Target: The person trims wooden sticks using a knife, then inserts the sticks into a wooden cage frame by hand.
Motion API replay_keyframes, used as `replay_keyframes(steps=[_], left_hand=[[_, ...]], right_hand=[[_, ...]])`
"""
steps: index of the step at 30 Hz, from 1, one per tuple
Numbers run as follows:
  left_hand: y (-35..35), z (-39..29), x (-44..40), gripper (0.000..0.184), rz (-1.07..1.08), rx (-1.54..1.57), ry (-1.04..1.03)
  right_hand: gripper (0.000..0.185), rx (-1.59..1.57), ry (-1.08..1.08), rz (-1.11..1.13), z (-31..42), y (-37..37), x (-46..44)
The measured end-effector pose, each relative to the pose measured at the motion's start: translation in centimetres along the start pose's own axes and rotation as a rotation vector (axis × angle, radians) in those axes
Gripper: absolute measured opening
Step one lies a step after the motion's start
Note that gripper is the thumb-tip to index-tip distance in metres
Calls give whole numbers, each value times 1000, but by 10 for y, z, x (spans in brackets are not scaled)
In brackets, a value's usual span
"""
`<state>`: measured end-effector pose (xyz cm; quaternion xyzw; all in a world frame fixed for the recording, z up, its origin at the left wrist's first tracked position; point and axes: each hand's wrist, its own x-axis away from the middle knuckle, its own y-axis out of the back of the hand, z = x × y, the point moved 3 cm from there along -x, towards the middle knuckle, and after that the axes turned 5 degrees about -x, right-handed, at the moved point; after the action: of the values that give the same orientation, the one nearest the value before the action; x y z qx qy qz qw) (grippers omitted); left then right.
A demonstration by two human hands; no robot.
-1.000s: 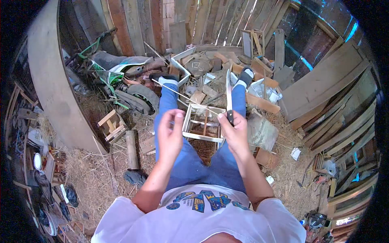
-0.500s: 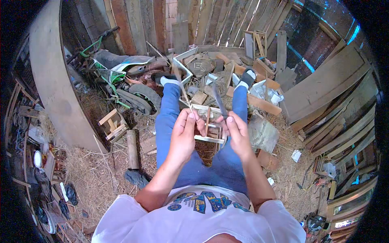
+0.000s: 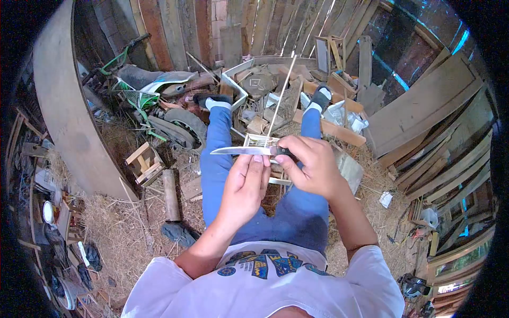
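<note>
Thin stick (image 3: pixel 282 98) points up and away from the hands, above the small slatted wooden frame (image 3: pixel 280 181), its lower end between them. Left hand (image 3: pixel 246 183) has fingers closed, seems to pinch that lower end; exact grip hidden behind the blade. Knife (image 3: pixel 238 151) lies crosswise right there, tip pointing left, blade just above the left fingertips. Right hand (image 3: pixel 313 161) is wrapped round the black handle.

Risks, my judgement: edge could slip off the stick and nick the left fingers, cause being how close they sit to the blade. Stick is long and held only at one end, so it could twist or wag and throw a cut off; too much pressure could snap it. Dropped knife would likely land on the frame or a thigh.

Around: frame sits between the jeans-clad legs (image 3: pixel 217 132), partly hidden by the hands. Straw on the floor (image 3: pixel 114 233), small wooden box (image 3: pixel 146 164) and log (image 3: pixel 171 196) left, scrap wood ahead.
</note>
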<state>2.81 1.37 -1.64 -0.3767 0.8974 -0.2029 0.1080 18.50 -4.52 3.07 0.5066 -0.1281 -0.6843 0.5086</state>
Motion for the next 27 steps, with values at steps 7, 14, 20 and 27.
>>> replay_keyframes(steps=[7,14,20,27], left_hand=[[-4,-8,1,18,13,-94,1],[-7,-9,1,19,49,-64,68],[-4,-10,-2,20,54,26,169],[-8,-8,-9,21,61,18,200]], right_hand=[[20,56,23,-82,0,3,4],[21,200,111,-105,2,2,7],[21,276,41,-191,-10,0,10],[17,361,72,-230,-31,3,16]])
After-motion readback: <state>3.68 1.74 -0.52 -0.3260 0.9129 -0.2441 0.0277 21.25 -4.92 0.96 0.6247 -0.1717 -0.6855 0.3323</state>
